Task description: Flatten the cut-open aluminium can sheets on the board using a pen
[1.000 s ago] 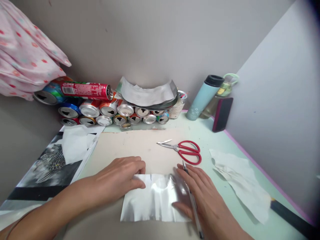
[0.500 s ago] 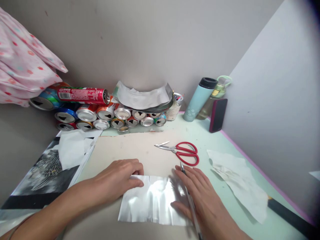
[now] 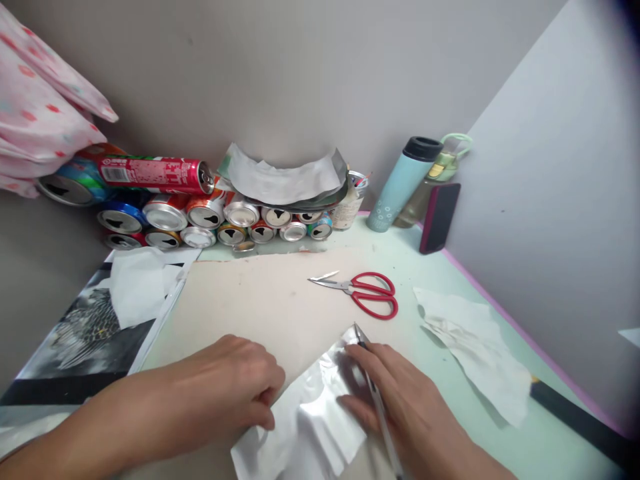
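Note:
A silvery sheet of thin metal (image 3: pixel 320 420) lies slanted in front of me, its surface bright and slightly wrinkled. My left hand (image 3: pixel 245 380) is closed at its left edge, thumb and curled fingers pinching there. My right hand (image 3: pixel 400 400) rests on the sheet's right part and holds a slim pen (image 3: pixel 379 403), whose pointed tip faces away from me. Beyond the hands, red-handled scissors (image 3: pixel 373 295) lie on a beige board (image 3: pixel 250 300), with a thin sliver of metal by the blades.
Stacked drink cans (image 3: pixel 163 213) line the back wall, with curved metal sheets (image 3: pixel 285 180) on top. A blue tumbler (image 3: pixel 403 187) and a phone (image 3: pixel 440 219) stand at back right. Crumpled white paper (image 3: pixel 475 347) lies right; a dark picture (image 3: pixel 85 327) lies left.
The metal sheet has turned counterclockwise, its right end swinging away from me and its left end coming nearer. My left hand has moved slightly nearer with it; the pen remains in my right hand.

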A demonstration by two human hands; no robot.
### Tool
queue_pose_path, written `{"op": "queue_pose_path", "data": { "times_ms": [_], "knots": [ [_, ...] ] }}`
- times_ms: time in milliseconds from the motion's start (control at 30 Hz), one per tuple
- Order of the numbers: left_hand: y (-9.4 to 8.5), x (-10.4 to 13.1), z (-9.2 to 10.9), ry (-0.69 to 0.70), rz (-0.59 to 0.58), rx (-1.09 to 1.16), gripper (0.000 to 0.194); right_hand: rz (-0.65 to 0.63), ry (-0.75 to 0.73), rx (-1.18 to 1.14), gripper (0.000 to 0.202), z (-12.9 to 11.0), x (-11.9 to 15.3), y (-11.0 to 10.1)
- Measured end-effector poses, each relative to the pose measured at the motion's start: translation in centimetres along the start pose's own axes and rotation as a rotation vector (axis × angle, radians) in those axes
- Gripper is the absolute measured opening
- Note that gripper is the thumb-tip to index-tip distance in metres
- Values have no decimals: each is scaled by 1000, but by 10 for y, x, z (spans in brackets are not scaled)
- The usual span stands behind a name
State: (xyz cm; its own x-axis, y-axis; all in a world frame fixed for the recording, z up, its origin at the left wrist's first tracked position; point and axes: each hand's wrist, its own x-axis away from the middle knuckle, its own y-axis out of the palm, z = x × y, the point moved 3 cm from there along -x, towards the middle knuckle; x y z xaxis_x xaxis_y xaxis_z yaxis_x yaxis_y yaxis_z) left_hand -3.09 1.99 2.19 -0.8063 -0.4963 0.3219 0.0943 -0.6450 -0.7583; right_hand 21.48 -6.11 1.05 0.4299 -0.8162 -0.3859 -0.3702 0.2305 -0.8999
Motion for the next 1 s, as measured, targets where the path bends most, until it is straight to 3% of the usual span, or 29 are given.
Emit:
{"op": "queue_pose_path", "data": {
  "times_ms": [100,200,267,433,600,667,800,900,1000],
  "knots": [
    [-4,-5,7,157,77,-17,25,-31,-45,-52,31,2,-5,3],
    [-6,-13,11,278,167,-28,65,-29,-63,-57,38,10,-8,7],
    [-1,-19,9,274,123,-36,90,4,-50,-40,41,15,-9,7],
    [24,-40,7,144,17,-53,122,119,28,-164,35,16,-4,-5],
    [51,-50,12,208,149,-51,139,1,206,-645,27,4,-2,-15],
    [58,-50,11,257,225,-46,136,-56,285,-785,23,-1,-6,-12],
    [59,-46,8,316,232,-11,129,-40,517,-968,15,1,-9,-1],
    [54,-44,7,300,228,2,117,-29,680,-1104,21,5,-6,6],
    [52,-43,8,282,221,-30,110,-61,672,-1081,24,6,-4,9]
  ]
}}
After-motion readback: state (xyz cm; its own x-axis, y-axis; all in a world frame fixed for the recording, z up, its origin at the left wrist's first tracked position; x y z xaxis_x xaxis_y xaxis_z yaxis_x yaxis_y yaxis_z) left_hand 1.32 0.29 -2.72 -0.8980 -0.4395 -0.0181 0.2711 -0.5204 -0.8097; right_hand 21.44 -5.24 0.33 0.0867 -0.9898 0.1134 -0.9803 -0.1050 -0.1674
